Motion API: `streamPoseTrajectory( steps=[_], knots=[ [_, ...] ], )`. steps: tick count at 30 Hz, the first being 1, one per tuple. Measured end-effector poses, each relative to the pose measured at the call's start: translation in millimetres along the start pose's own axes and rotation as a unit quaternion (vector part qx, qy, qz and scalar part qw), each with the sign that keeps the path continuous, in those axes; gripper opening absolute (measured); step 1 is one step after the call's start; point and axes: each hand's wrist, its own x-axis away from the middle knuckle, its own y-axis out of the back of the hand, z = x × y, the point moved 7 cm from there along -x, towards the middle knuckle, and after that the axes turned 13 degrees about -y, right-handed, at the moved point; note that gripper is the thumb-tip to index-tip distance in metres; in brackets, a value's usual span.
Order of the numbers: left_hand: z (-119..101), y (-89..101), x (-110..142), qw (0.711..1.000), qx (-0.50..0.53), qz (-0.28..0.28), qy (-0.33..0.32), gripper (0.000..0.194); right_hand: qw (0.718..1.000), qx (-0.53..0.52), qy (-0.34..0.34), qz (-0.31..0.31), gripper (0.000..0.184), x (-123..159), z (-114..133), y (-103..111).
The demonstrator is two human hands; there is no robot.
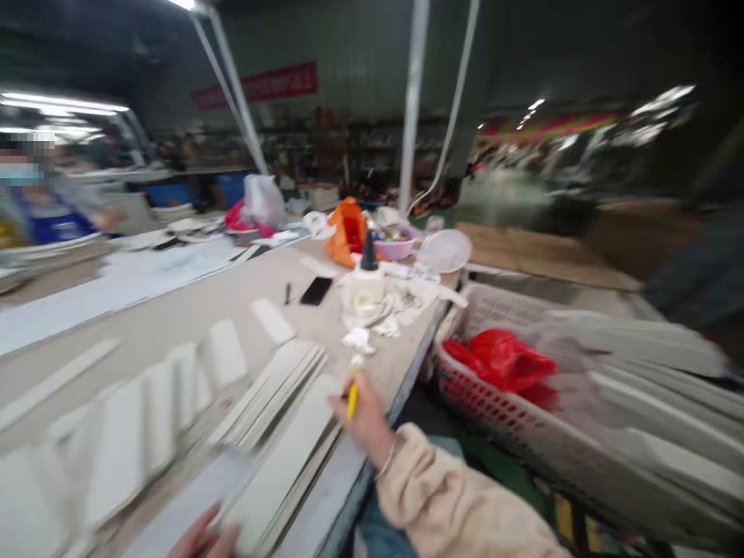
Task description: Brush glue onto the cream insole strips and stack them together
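My right hand (366,415) is closed around a short yellow-handled brush (352,399), whose pale tip is blurred. It hovers over the right end of a stack of long white strips (291,457) near the table edge. At the bottom of the view, my left hand (206,536) shows only in part and is smeared; its fingers are stretched out over the near strips. Beyond the right hand, a white bottle with a black nozzle (368,260) stands among crumpled white scraps (359,339). More white pieces (116,457) lie overlapping in a row to the left.
A pink-white plastic basket (482,422) beside the table's right edge holds a red bag (505,360) and long pale strips. On the table are a black phone (316,291), an orange bag (347,232) and a purple basin (395,246). A masked co-worker (46,201) is at the left.
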Motion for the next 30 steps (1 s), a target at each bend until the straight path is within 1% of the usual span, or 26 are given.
streamPoseTrajectory(
  steps=[1,2,3,4,5,6,9,13,15,18,22,23,26,30],
  knots=[
    [12.4,20.2,20.3,0.999,-0.031,0.013,0.031,0.052,1.000,0.012,0.012,0.004,0.022,-3.3,0.8,4.3],
    [24.0,38.2,38.7,0.995,-0.042,0.006,0.085,0.053,0.999,0.028,0.021,-0.001,0.023,-7.4,-0.8,7.0],
    [33.3,52.4,54.0,0.989,-0.035,-0.018,0.144,0.051,0.998,0.046,0.029,-0.007,0.024,-11.4,-3.8,7.4],
    [38.9,59.1,64.1,0.982,-0.018,-0.031,0.185,0.048,0.997,0.068,0.038,-0.003,0.024,-14.1,-6.5,5.4],
    [42.2,60.8,69.4,0.976,0.008,-0.044,0.212,0.045,0.995,0.089,0.048,0.000,0.025,-15.2,-8.3,3.2],
    [43.7,59.3,70.8,0.972,0.034,-0.053,0.226,0.042,0.993,0.104,0.056,0.000,0.026,-15.0,-9.4,2.0],
    [43.2,51.3,65.5,0.968,0.070,-0.067,0.232,0.041,0.990,0.126,0.064,0.000,0.030,-11.6,-10.9,2.2],
    [43.6,47.0,65.4,0.966,0.092,-0.059,0.234,0.044,0.990,0.132,0.053,-0.024,0.032,-12.9,-16.7,6.0],
    [45.2,46.5,67.4,0.968,0.093,-0.052,0.229,0.046,0.989,0.136,0.047,-0.023,0.032,-15.3,-20.4,5.1],
    [47.0,45.6,68.6,0.975,0.056,-0.033,0.214,0.048,0.989,0.138,0.047,-0.021,0.031,-16.6,-21.5,4.3],
    [47.8,44.1,66.9,0.980,-0.010,0.004,0.200,0.045,0.990,0.127,0.053,-0.012,0.024,-12.9,-14.3,4.4],
    [49.4,43.4,67.0,0.978,-0.013,0.014,0.210,0.047,0.991,0.125,0.054,-0.013,0.021,-12.3,-12.3,4.8],
    [55.4,46.1,66.3,0.969,-0.030,0.019,0.246,0.054,0.991,0.128,0.041,-0.008,0.018,-14.4,-10.9,4.6],
    [56.1,47.1,62.6,0.959,-0.036,0.031,0.280,0.058,0.987,0.161,0.017,0.002,0.022,-19.2,-13.9,7.5]
  ],
)
